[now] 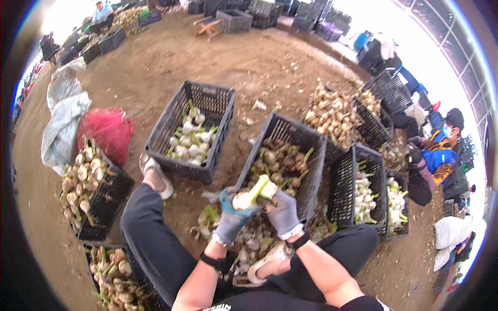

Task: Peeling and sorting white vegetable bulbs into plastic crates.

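Note:
My left hand, in a blue-grey glove, is closed on a garlic bulb with a pale green stem. My right hand, also gloved, grips the stalk end of that garlic; whether it holds anything else is unclear. Both hands are over the near rim of a black crate of brownish, unpeeled garlic. Peeled-off skins lie below them between my legs. Another crate ahead-left holds white, cleaned garlic.
Heaped crates stand at my left beside white sacks and a red sack. At right are more garlic crates and a co-worker. A wooden stool and stacked crates are further back on the dirt floor.

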